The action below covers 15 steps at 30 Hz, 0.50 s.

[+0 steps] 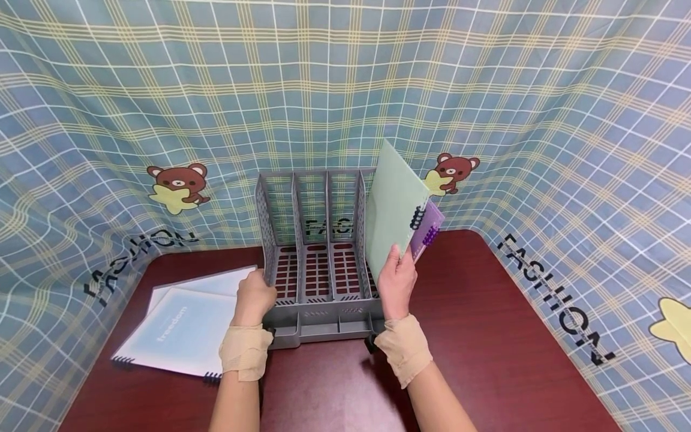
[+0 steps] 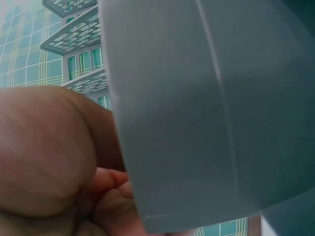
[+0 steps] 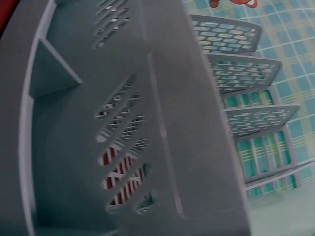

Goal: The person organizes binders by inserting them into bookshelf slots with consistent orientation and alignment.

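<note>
A grey file rack (image 1: 313, 321) with upright slotted dividers stands on the table. At its left front corner, my left hand (image 1: 255, 295) grips the rack's edge; in the left wrist view the curled fingers (image 2: 115, 206) meet the grey panel. My right hand (image 1: 398, 282) holds a light green spiral notebook (image 1: 396, 204) by its lower front edge, thumb on the cover. The notebook stands tilted at the rack's rightmost section. Just behind it shows a purple spiral notebook (image 1: 434, 222); whether the hand holds this one too cannot be told.
Left of the rack lies a pale blue spiral notebook (image 1: 178, 330) marked "freedom", overlapping another white notebook (image 1: 202, 280). The dark red table (image 1: 486, 348) extends to the right. Plaid cloth (image 1: 335, 78) with bears hangs behind and at both sides.
</note>
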### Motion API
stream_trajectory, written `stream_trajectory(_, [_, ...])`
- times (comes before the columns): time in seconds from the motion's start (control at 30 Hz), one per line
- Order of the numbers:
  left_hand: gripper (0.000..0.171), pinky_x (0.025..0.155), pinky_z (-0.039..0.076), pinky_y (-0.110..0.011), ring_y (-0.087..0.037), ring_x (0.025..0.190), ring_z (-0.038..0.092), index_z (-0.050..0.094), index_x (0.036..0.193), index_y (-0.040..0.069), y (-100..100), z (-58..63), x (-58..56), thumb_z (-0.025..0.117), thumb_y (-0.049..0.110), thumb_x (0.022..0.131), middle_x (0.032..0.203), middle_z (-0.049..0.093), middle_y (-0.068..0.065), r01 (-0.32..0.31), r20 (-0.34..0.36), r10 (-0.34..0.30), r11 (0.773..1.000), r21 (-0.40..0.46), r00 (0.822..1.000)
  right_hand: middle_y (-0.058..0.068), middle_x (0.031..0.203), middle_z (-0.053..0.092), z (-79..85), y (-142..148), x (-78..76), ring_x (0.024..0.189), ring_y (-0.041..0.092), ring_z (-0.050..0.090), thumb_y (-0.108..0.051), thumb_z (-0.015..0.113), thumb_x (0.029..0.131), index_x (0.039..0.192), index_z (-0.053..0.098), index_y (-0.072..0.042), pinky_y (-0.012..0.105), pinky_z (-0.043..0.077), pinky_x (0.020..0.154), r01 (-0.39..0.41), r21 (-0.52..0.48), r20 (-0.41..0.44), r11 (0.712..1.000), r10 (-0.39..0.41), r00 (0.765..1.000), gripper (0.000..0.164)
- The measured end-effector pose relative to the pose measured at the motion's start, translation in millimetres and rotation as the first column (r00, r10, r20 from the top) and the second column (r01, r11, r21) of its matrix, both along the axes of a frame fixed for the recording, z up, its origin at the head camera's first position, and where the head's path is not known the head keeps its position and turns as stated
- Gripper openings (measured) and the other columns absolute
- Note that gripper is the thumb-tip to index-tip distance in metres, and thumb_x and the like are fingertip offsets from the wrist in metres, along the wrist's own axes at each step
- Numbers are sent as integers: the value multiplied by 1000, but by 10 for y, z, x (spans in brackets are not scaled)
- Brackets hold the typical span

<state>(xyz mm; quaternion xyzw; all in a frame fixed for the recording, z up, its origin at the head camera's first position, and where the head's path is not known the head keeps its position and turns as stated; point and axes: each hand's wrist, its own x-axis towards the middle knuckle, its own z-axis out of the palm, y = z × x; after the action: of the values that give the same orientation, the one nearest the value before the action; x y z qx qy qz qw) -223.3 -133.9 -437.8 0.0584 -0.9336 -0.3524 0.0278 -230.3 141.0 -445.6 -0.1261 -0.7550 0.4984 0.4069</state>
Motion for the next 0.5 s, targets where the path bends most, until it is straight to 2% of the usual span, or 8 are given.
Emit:
stream_trajectory(0.13, [53, 53, 45, -39, -30, 64, 57, 48, 138, -12, 2, -14, 1, 52, -1, 87, 107, 64, -34, -3, 10, 3, 1000, 0, 1000, 21, 107, 69, -75, -19, 1, 98, 41, 63, -34, 46, 104, 119, 63, -7, 56, 47, 83, -15, -20, 58, 1000, 16, 998, 35])
stream_trajectory(0.37, [45, 54, 46, -40, -30, 67, 58, 57, 130, -8, -12, -38, -3, 52, -2, 85, 101, 67, -29, 9, -3, -9, 1000, 2, 1000, 18, 112, 69, -144, -16, -8, 102, 40, 64, -36, 45, 104, 124, 62, -11, 56, 47, 86, -31, -7, 115, 999, 31, 993, 36])
stream_trajectory(0.5, [44, 56, 46, -41, -31, 68, 58, 58, 129, -7, -21, -29, -16, 52, -2, 86, 101, 66, -28, 7, -8, -7, 1000, 8, 1000, 22, 97, 69, -139, 11, -24, 90, 43, 65, -31, 49, 102, 110, 62, -5, 57, 49, 79, -47, 37, 150, 998, 41, 988, 30])
